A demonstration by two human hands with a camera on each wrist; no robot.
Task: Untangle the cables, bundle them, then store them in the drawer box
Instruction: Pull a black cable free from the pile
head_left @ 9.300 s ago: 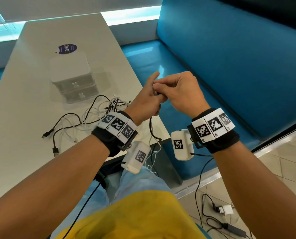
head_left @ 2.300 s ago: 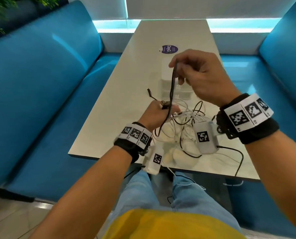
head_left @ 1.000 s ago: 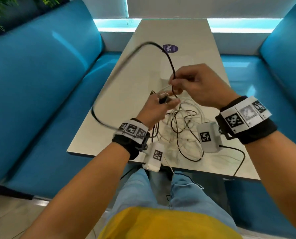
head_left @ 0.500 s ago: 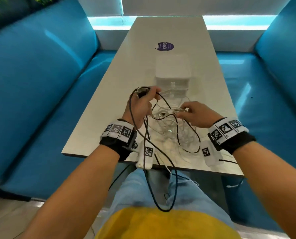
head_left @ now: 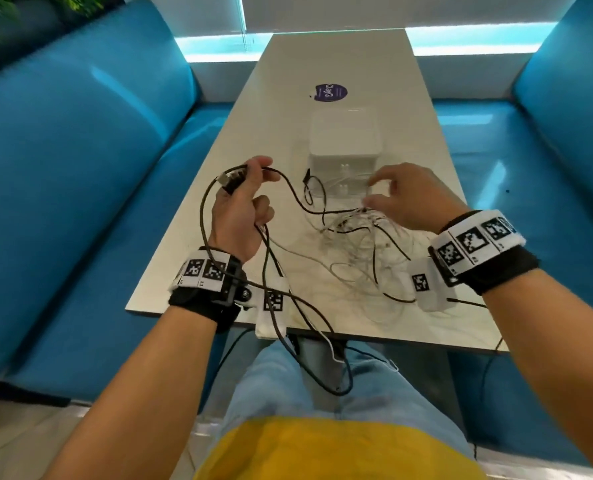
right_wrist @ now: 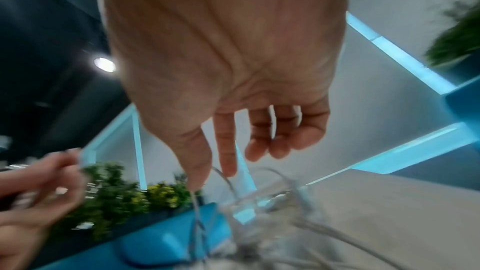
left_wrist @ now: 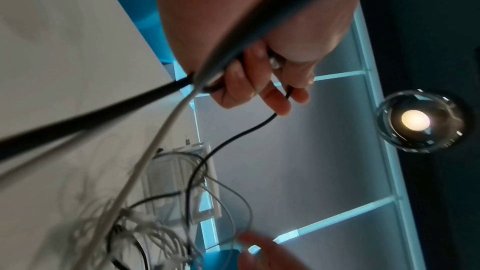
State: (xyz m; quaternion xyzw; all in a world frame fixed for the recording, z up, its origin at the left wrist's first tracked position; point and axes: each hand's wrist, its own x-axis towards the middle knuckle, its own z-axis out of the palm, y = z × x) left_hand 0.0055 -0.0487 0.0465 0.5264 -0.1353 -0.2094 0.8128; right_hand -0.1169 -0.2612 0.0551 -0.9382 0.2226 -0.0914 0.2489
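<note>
From the head view, the left hand [head_left: 240, 216] grasps a thin black cable [head_left: 205, 216] near its plug, raised above the pale rectangular worktop [head_left: 260, 133]; the cable loops down past the worktop edge over the lap. The right hand [head_left: 404, 197] hovers over a tangled heap of white and black cables [head_left: 354, 244], fingers loosely spread, holding nothing clearly. A white two-drawer plastic box [head_left: 344, 147] stands just behind the heap, drawers closed.

The left wrist view shows fingers [left_wrist: 249, 87] curled round the black cable.

The right wrist view, blurred, shows relaxed fingers [right_wrist: 228, 151] just above pale strands.
</note>
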